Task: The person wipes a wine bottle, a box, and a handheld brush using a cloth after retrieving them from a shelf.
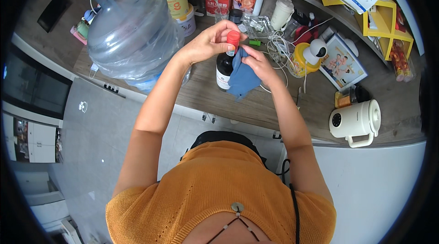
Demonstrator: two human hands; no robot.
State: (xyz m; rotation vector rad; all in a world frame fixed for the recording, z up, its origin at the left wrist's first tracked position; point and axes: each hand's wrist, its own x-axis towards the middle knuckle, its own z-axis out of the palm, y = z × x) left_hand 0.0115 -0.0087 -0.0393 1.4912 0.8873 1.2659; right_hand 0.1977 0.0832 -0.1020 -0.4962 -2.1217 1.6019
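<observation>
A dark wine bottle (pixel 222 71) with a white label and a red top (pixel 233 38) stands at the counter's near side, in front of me. My left hand (pixel 206 46) grips it by the neck, with fingers and thumb around the red top. In my right hand (pixel 260 66) is a blue cloth (pixel 247 78), pinched close to the neck. The cloth drapes down the bottle's right side and covers part of it.
To the left stands a large water jug (pixel 135 33) in plastic wrap. Tangled white cables (pixel 281 49), a small white camera (pixel 315 51) and a framed picture (pixel 344 61) lie beyond my right hand. A cream kettle (pixel 356 121) occupies the right end of the wooden counter (pixel 201 93).
</observation>
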